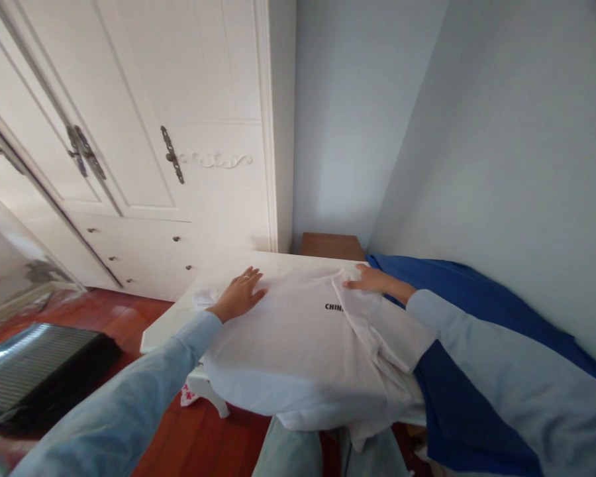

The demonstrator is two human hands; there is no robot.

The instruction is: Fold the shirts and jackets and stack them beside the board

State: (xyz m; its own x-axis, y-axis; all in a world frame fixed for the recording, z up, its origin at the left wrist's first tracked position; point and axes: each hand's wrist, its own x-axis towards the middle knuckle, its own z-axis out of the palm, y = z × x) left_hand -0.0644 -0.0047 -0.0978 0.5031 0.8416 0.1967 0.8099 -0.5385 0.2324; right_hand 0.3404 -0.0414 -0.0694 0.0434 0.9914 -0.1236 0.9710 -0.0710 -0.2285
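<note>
A white T-shirt (288, 344) with black lettering, partly readable as "CHIN", is spread over a white table (171, 321). Its near edge hangs over the front, and its right side is folded inward in creases. My left hand (238, 295) lies flat on the upper left of the shirt, fingers stretched and a ring on one. At the upper right, my right hand (370, 279) has its thumb and fingers closed on the shirt's folded fabric. Some of its fingertips are hidden by the cloth.
Blue fabric (457, 281) lies along the right wall and hangs beside the table. A white wardrobe (223, 79) stands behind on the left, a brown wooden box-like piece (332, 245) in the corner. A ribbed dark case (44, 371) rests on the red wooden floor (134, 315).
</note>
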